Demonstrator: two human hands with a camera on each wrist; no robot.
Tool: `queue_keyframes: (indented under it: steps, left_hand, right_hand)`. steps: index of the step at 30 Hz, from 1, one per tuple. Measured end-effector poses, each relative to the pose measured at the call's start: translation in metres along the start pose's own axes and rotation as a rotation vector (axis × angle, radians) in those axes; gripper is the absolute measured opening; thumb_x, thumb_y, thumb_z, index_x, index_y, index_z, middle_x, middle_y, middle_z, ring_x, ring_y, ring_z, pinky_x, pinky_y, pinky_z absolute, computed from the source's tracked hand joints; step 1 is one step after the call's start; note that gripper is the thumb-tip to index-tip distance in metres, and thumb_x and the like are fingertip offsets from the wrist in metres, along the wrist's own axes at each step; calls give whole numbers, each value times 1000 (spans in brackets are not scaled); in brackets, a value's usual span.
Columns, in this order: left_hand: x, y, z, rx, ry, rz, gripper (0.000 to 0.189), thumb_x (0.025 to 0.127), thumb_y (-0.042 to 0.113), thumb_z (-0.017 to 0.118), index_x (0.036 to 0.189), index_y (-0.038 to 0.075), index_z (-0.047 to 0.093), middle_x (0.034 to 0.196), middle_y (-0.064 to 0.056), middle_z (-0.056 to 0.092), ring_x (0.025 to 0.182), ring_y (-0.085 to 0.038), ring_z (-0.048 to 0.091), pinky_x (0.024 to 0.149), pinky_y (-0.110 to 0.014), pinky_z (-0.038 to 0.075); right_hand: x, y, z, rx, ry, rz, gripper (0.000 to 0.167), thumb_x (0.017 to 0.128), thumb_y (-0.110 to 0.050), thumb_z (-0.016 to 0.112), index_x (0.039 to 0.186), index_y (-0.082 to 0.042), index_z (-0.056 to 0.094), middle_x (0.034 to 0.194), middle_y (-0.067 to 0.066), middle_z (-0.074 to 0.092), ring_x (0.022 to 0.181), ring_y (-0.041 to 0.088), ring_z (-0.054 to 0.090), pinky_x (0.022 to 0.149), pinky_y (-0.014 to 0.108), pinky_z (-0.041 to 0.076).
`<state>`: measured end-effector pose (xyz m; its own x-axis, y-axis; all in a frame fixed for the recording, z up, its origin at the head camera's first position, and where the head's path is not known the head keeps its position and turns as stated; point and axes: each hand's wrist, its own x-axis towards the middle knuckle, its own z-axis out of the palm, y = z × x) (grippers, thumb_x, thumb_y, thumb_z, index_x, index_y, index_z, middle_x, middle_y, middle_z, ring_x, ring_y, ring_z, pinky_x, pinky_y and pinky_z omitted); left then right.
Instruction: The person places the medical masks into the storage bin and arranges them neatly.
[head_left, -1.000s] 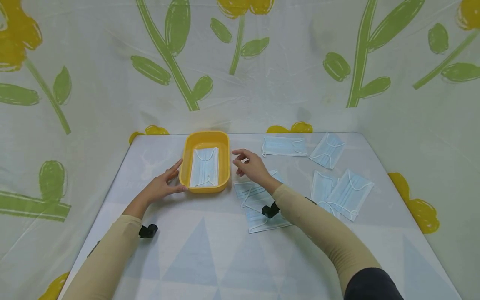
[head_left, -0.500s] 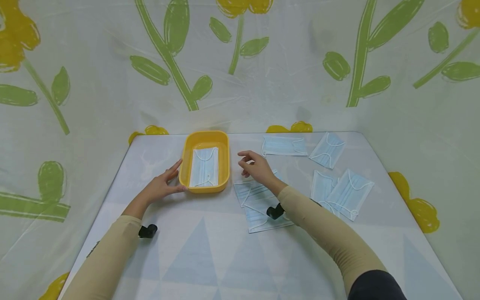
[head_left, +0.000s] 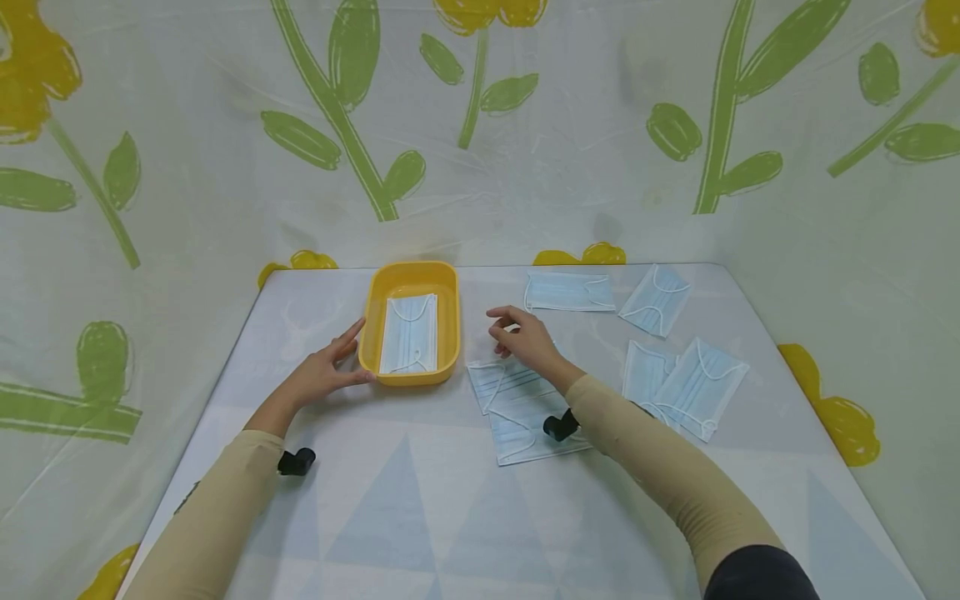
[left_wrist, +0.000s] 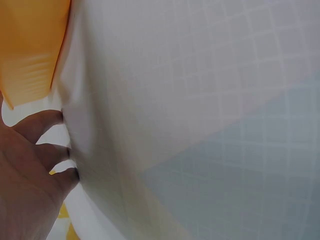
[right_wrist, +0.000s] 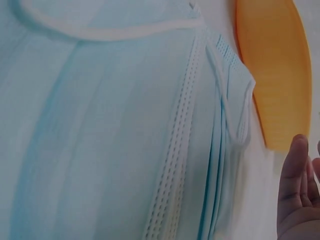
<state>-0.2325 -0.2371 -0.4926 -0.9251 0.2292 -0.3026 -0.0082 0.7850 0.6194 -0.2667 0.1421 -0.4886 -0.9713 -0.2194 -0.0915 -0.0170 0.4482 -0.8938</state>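
Against left hand (head_left: 318,373), yellow tray (head_left: 447,321), mask (head_left: 408,335) inside

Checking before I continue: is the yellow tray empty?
Not empty: in the head view, at least one blue mask lies inside the yellow tray.

My arms (head_left: 667,467) reached forward: left hand (head_left: 317,374) with thumb (head_left: 356,378) spread from fingers (head_left: 345,339), right hand (head_left: 529,340) with fingers loosely bent.
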Motion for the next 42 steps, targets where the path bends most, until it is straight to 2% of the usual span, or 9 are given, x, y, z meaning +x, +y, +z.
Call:
queue_keyframes:
  steps: [7,12,20,28,34,42]
  left_hand:
    - [1,0,1,0,-2,-6,108,83,68,72,159,52,-3,164,-19,28,152,-50,7,111,-79,14]
    - [1,0,1,0,-1,-10,108,82,68,72,159,52,-3,164,-19,28,152,-50,8,111,-79,14]
    - [1,1,1,-4,-6,-24,109,81,70,72,159,53,-2,164,-18,28,152,-50,5,110,-80,13]
    - [1,0,1,2,-5,-23,109,82,69,72,158,54,-3,164,-18,28,152,-51,8,109,-80,15]
    - [1,0,1,-9,-7,-24,109,81,69,73,159,54,-3,164,-17,28,153,-48,4,111,-80,12]
    - [1,0,0,-17,-10,-23,109,81,68,73,159,53,-3,164,-18,27,152,-50,6,111,-80,13]
  right_hand:
    - [-2,7,-6,15,12,22,37,101,-17,64,137,-11,61,112,10,64,74,23,66,71,28,60]
    - [-5,10,-10,18,5,8,37,101,-17,65,136,-8,61,111,12,65,74,24,67,72,29,61]
    - [-7,20,-17,-19,2,7,36,101,-17,65,136,-9,62,112,11,65,75,22,66,72,29,61]
    - [-9,26,-24,-51,4,2,36,101,-18,65,136,-9,62,112,10,66,80,22,67,74,29,60]
    - [-12,27,-29,-86,13,7,36,101,-18,65,136,-10,62,112,10,66,84,22,67,75,29,59]
    - [-15,30,-35,-153,26,17,36,99,-18,67,135,-14,64,115,8,69,97,26,61,84,33,56]
